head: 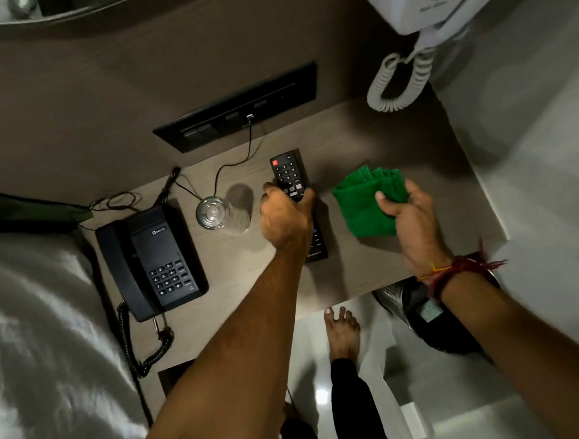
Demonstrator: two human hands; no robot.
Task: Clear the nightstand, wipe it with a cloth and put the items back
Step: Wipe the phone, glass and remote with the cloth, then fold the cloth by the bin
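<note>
A wooden nightstand [361, 139] holds a black desk telephone [154, 263] at the left, a clear drinking glass [214, 213] beside it and a black remote [288, 176] in the middle. My left hand [286, 219] is closed around the remote's middle, and its lower end shows below my wrist. A green cloth [365, 200] lies crumpled on the right part of the top. My right hand [408, 218] pinches the cloth's right edge between thumb and fingers.
A black switch panel [239, 106] with a thin cable plugged in sits on the wall behind. A white wall device with a coiled cord [398, 78] hangs at the upper right. White bedding [32, 340] lies left; a metal bin [421, 313] and my bare foot [342, 332] are below.
</note>
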